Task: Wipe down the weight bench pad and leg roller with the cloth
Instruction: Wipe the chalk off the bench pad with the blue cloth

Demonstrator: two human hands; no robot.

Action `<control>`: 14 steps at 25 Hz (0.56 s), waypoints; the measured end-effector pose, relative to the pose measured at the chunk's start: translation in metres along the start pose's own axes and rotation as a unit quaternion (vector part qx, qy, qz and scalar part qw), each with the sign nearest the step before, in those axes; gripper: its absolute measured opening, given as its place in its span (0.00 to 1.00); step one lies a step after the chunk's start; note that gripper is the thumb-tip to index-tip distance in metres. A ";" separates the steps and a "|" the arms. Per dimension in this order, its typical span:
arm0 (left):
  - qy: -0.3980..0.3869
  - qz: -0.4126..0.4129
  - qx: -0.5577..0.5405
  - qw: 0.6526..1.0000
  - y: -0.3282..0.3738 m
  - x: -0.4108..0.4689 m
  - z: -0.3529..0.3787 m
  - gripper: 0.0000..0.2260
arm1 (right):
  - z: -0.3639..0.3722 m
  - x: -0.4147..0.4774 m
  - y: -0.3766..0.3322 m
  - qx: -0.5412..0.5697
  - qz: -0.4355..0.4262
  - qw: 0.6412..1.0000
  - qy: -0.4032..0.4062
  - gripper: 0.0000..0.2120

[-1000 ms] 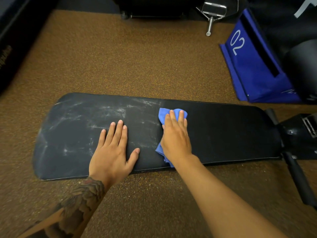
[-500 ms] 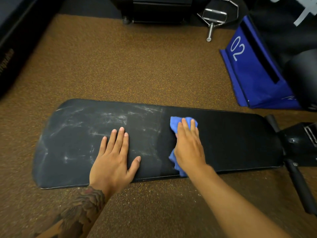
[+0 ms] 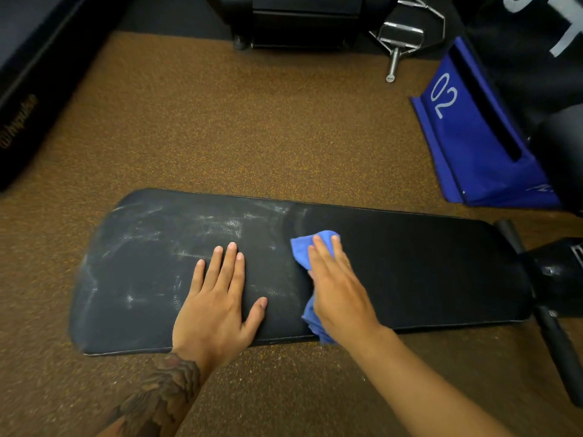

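Note:
A long black bench pad [image 3: 426,266] lies across the view, low over the brown floor. Its left half carries whitish dusty smears; its right half looks plain black. My right hand [image 3: 339,288] presses a blue cloth [image 3: 301,247] flat on the pad's middle, the cloth sticking out past the fingertips and under the wrist. My left hand [image 3: 220,298] rests flat with fingers spread on the smeared half, holding nothing. At the pad's right end sit a black bracket [image 3: 558,275] and black foam-covered bars [image 3: 558,348].
Brown speckled rubber floor [image 3: 236,130] surrounds the bench. A blue wedge-shaped bag marked 02 [image 3: 467,134] stands at the right back. A metal cable handle [image 3: 399,36] and black equipment [image 3: 296,20] lie at the back. A dark mat edge [image 3: 28,89] runs along the left.
My right hand slid the cloth to the right across the pad and has come back left a little. My left hand stayed planted. The view tilted slightly.

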State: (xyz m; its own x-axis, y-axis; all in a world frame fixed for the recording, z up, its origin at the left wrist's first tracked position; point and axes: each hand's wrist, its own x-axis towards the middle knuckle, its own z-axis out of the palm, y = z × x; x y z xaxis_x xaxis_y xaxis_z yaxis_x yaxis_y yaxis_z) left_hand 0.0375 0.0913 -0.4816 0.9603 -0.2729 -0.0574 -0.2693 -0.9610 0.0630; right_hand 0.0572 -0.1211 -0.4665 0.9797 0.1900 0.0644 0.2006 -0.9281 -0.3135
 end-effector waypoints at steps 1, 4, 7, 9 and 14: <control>0.000 -0.001 0.000 1.000 -0.001 0.000 0.000 0.36 | -0.001 0.004 0.007 -0.012 0.016 1.000 0.004 0.28; -0.001 -0.002 -0.002 1.000 -0.001 0.000 0.000 0.35 | 0.000 0.026 0.007 -0.025 0.040 0.999 -0.017 0.27; -0.001 -0.002 -0.006 1.000 0.000 0.001 0.000 0.35 | 0.002 0.024 0.000 -0.018 0.056 0.998 -0.013 0.23; -0.006 -0.003 -0.004 1.000 -0.001 0.000 0.000 0.35 | 0.004 0.017 -0.004 -0.017 0.056 0.998 -0.015 0.23; -0.006 -0.003 -0.004 1.000 -0.002 0.001 0.000 0.35 | 0.010 0.045 -0.005 -0.050 0.069 0.996 -0.014 0.26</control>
State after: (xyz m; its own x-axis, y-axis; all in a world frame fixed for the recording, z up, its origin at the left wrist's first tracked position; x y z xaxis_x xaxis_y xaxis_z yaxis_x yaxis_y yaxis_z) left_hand 0.0388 0.0932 -0.4819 0.9611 -0.2672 -0.0692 -0.2624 -0.9623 0.0712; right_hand 0.1007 -0.1047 -0.4712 0.9978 0.0663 -0.0004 0.0645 -0.9730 -0.2214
